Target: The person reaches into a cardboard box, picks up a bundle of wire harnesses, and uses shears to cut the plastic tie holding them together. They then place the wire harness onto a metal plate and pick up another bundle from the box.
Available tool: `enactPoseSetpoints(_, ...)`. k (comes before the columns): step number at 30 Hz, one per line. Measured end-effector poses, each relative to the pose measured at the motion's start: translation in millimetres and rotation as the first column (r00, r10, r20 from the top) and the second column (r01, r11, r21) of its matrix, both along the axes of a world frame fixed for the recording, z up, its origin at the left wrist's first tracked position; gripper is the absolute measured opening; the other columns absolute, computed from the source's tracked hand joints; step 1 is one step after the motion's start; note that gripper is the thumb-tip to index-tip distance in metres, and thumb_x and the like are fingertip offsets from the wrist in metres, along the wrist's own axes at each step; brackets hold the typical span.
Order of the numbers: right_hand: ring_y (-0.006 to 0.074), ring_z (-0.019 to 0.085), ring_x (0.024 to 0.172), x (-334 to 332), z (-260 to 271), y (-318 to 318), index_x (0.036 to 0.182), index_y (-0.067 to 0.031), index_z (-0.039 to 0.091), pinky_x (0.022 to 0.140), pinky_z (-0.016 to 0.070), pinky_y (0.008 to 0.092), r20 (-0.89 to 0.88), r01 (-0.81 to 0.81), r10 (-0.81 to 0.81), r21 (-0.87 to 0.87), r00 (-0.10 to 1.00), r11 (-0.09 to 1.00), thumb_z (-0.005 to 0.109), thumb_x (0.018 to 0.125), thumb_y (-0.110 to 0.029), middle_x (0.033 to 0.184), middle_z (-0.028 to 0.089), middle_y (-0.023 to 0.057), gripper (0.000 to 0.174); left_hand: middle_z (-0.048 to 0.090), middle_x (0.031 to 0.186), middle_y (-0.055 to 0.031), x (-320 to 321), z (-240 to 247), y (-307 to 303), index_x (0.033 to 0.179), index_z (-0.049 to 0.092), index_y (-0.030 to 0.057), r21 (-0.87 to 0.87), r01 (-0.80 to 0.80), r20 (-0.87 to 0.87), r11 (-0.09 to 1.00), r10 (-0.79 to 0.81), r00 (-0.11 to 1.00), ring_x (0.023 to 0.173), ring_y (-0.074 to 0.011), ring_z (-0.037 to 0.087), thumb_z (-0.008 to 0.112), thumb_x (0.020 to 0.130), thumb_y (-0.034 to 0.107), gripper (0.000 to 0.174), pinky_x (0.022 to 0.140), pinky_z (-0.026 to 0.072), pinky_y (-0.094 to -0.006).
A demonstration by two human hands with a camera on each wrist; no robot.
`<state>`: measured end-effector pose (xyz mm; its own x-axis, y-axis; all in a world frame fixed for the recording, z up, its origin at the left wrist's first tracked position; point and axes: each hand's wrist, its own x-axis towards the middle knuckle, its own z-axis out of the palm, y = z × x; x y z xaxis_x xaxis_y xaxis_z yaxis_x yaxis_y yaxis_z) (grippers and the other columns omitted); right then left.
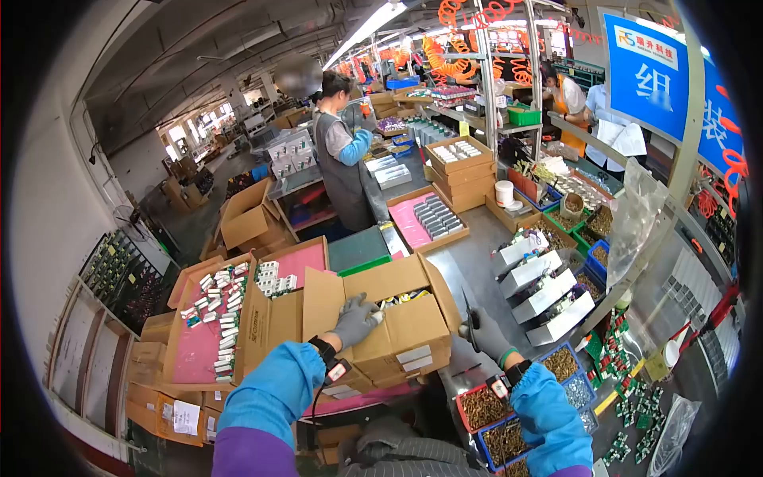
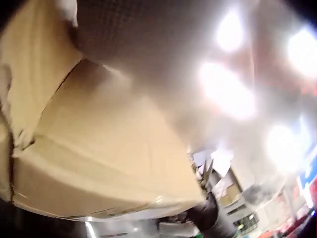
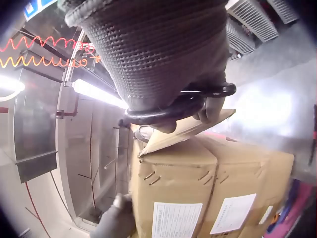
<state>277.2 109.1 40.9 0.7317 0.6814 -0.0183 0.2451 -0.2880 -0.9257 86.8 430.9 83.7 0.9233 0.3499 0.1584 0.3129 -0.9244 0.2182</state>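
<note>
My left hand (image 1: 355, 321), in a grey glove, rests on a flap of a cardboard box (image 1: 409, 334). The box's top is partly open, with yellow and white items (image 1: 403, 299) showing inside. In my gloved right hand (image 1: 489, 337) I grip black-handled scissors (image 1: 474, 319) just right of the box. Their blades point upward and away from me in the head view. The right wrist view shows the handle loops (image 3: 166, 113) around my fingers, close over a raised box flap (image 3: 185, 131). White labels (image 3: 177, 219) are stuck on the box side.
Left of the box, a pink-lined tray (image 1: 191, 350) holds white parts. White housings (image 1: 548, 294) stand in a row at the right. Bins of brass pieces (image 1: 483, 408) sit near my right forearm, with green circuit boards (image 1: 644, 421) beyond. Another person (image 1: 342, 159) works further along the bench.
</note>
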Motion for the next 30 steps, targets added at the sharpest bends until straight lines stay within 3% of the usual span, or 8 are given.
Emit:
enactPoseSetpoints(2, 0.0245, 0.064, 0.100, 10, -11, -1, 0.136, -0.0010, 0.050, 0.088, 0.0500, 0.0385, -0.043, 0.007, -0.004, 0.079, 0.999, 0.997, 0.077, 0.087, -0.025, 0.106, 0.066, 0.0182, 0.061, 0.054, 0.137, -0.0241, 4, 25, 15, 0.122, 0.065, 0.0050, -0.172, 0.030, 0.021, 0.985, -0.026, 0.999, 0.125, -0.0372, 0.053, 0.054, 0.099, 0.047, 0.049, 0.104, 0.0433, -0.0466)
enactPoseSetpoints(4, 0.0247, 0.063, 0.102, 20, -12, -1, 0.137, -0.0009, 0.049, 0.089, 0.0498, 0.0384, -0.060, -0.004, 0.009, 0.072, 0.998, 0.997, 0.077, 0.087, -0.026, 0.108, 0.066, 0.0182, 0.062, 0.060, 0.130, -0.0215, -12, 86, 14, 0.114, 0.067, 0.0036, -0.879, -0.065, -0.095, 0.473, -0.041, 0.995, 0.117, -0.0332, 0.058, 0.055, 0.098, 0.051, 0.051, 0.100, 0.0454, -0.0463)
enactPoseSetpoints(8, 0.0250, 0.063, 0.104, 23, 7, 9, 0.139, 0.0000, 0.045, 0.091, 0.0499, 0.0387, -0.042, -0.056, 0.055, -0.007, 0.998, 0.998, 0.076, 0.089, -0.029, 0.111, 0.066, 0.0172, 0.065, 0.054, 0.138, -0.0221, -56, 124, -2, 0.126, 0.063, 0.0044, -0.851, -0.173, -0.399, 0.495, -0.398, 0.826, 0.126, -0.0352, 0.053, 0.059, 0.094, 0.058, 0.063, 0.105, 0.0428, -0.0461)
enactPoseSetpoints(11, 0.0270, 0.065, 0.102, 19, 8, 30, 0.140, -0.0018, 0.044, 0.090, 0.0508, 0.0398, 0.039, -0.079, 0.078, 0.029, 0.996, 0.996, 0.076, 0.089, -0.029, 0.110, 0.066, 0.0183, 0.066, 0.033, 0.154, -0.0288, -94, 69, -24, 0.152, 0.040, 0.0087, -0.195, 0.325, -0.341, 0.925, -0.375, 0.862, 0.144, -0.0476, 0.029, 0.070, 0.079, 0.066, 0.098, 0.118, 0.0224, -0.0584)
enactPoseSetpoints(17, 0.0309, 0.065, 0.097, 31, 21, 79, 0.138, -0.0042, 0.047, 0.086, 0.0521, 0.0402, 0.241, 0.010, -0.041, 0.128, 0.970, 0.992, 0.077, 0.085, -0.020, 0.104, 0.064, 0.0193, 0.063, 0.031, 0.151, -0.0373, -112, 5, -46, 0.143, 0.052, 0.0058, 0.407, 0.055, -0.241, 0.912, 0.049, 0.969, 0.143, -0.0562, 0.025, 0.078, 0.070, 0.050, 0.089, 0.116, 0.0142, -0.0676)
enactPoseSetpoints(21, 0.0321, 0.065, 0.099, 37, 52, 116, 0.133, -0.0018, 0.052, 0.086, 0.0520, 0.0427, 0.368, -0.112, 0.075, 0.082, 0.927, 0.990, 0.076, 0.081, -0.015, 0.106, 0.065, 0.0207, 0.059, 0.030, 0.153, -0.0377, -114, 23, -37, 0.130, 0.062, 0.0041, 0.122, 0.045, -0.341, 0.992, -0.001, 0.940, 0.147, -0.0556, 0.018, 0.078, 0.069, 0.041, 0.073, 0.119, 0.0083, -0.0663)
enactPoseSetpoints(25, 0.0394, 0.063, 0.102, 66, 49, 151, 0.129, -0.0006, 0.054, 0.088, 0.0515, 0.0448, 0.631, -0.201, 0.181, -0.041, 0.754, 0.979, 0.073, 0.080, -0.012, 0.108, 0.064, 0.0217, 0.054, 0.039, 0.155, -0.0233, -126, 24, -2, 0.124, 0.065, 0.0097, -0.372, 0.146, 0.007, 0.917, -0.154, 0.988, 0.150, -0.0493, 0.016, 0.069, 0.081, 0.037, 0.051, 0.120, 0.0012, -0.0615)
enactPoseSetpoints(30, 0.0366, 0.064, 0.097, 73, 69, 161, 0.134, -0.0088, 0.053, 0.083, 0.0519, 0.0453, 0.761, -0.256, 0.324, -0.213, 0.561, 0.943, 0.082, 0.075, -0.014, 0.109, 0.063, 0.0177, 0.066, 0.051, 0.151, -0.0100, -112, 42, -2, 0.114, 0.072, 0.0133, -0.904, 0.061, 0.026, 0.423, -0.089, 0.996, 0.152, -0.0410, 0.019, 0.065, 0.091, 0.040, 0.036, 0.121, -0.0041, -0.0574)
